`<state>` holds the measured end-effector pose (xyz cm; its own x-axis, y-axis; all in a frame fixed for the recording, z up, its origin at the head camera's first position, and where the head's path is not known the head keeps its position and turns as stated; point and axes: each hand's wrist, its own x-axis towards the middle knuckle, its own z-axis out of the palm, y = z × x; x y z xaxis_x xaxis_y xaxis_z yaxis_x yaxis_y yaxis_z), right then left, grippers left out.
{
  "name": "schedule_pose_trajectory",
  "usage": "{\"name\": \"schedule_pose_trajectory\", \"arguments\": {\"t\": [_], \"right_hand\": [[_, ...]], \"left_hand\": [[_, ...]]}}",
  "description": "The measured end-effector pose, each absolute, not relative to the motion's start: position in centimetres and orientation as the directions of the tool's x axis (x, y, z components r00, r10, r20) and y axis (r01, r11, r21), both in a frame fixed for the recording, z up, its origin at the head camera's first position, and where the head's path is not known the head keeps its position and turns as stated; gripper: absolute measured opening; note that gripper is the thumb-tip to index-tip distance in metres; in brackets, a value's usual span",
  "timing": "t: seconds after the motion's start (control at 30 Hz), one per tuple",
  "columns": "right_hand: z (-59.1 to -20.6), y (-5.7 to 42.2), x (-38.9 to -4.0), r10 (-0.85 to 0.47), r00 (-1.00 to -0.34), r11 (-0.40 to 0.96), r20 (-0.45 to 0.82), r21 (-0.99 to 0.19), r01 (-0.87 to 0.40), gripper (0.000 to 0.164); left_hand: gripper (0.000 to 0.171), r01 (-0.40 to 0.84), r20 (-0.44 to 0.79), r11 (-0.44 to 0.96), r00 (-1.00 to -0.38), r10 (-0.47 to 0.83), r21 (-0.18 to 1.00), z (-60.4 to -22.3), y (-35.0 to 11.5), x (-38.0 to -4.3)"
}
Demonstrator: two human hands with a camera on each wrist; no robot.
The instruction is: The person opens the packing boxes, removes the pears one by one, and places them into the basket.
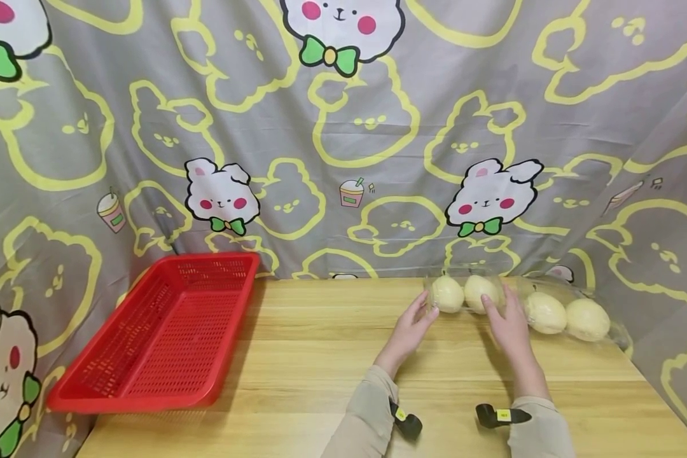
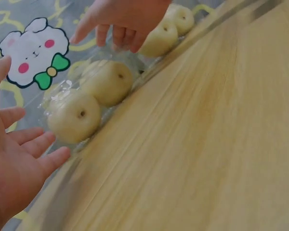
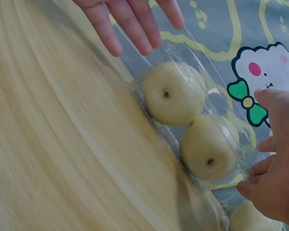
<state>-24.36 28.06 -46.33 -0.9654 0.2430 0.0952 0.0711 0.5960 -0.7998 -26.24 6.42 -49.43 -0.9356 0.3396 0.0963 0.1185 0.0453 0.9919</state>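
Note:
Two round pale-yellow pears (image 1: 446,294) lie in a clear plastic box (image 3: 192,120) at the back of the table. My left hand (image 1: 411,331) is at the left end of this box, its fingers spread and straight in the left wrist view. At the right end is my right hand (image 1: 508,324), its thumb in front and its fingers slightly bent beside the box in the right wrist view. Neither hand grips the box. To the right, a second clear box holds two more pears (image 1: 587,320).
A red perforated plastic basket (image 1: 212,388) stands on the left of the wooden table (image 1: 320,356). A grey curtain (image 1: 389,172) printed with rabbits hangs behind and along both sides, close behind the boxes.

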Motion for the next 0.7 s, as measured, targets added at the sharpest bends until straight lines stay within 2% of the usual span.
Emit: {"name": "schedule_pose_trajectory", "arguments": {"t": [0.37,0.7], "right_hand": [[-45.9,27.9,-24.1,0.208,-0.975,0.601,0.076,-0.797,0.066,0.084],[-46.2,26.8,-24.5,0.162,-0.979,0.63,0.125,-0.777,0.005,0.086]], "left_hand": [[0.06,0.124,0.104,0.038,-0.933,0.345,0.992,-49.5,6.3,-26.4],[0.057,0.139,0.128,0.027,-0.96,0.248,0.99,-49.5,5.4,-26.9]]}}
